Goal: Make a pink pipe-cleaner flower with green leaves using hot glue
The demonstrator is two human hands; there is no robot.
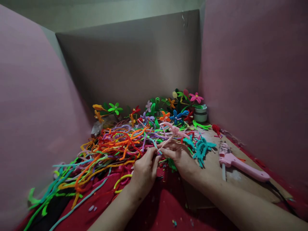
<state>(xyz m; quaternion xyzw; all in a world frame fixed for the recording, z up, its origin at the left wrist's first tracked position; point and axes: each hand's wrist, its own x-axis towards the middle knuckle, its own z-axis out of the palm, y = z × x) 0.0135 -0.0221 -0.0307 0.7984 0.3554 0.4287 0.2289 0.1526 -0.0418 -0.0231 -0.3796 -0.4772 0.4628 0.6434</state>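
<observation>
My left hand (145, 166) and my right hand (178, 157) meet in the middle, fingertips pinched close together. Between the right fingers runs the stem of a pale pink pipe cleaner flower (176, 129), whose petals point up and away from me. A light blue pipe cleaner (152, 140) reaches to the left fingertips, which are closed on it; its end there is partly hidden. Just beyond both hands lies a big tangle of loose pipe cleaners (113, 141) in orange, red, yellow and other colours. Turquoise pipe cleaner pieces (202, 150) rest to the right of my right hand.
A pink glue gun (243, 166) lies on a cardboard sheet (207, 189) at the right, its black cord (281, 194) trailing off. Several finished pipe cleaner flowers (177, 117) stand at the back, beside a pale green pot (200, 114). Red cloth (166, 199) covers the surface; pink panels rise at both sides.
</observation>
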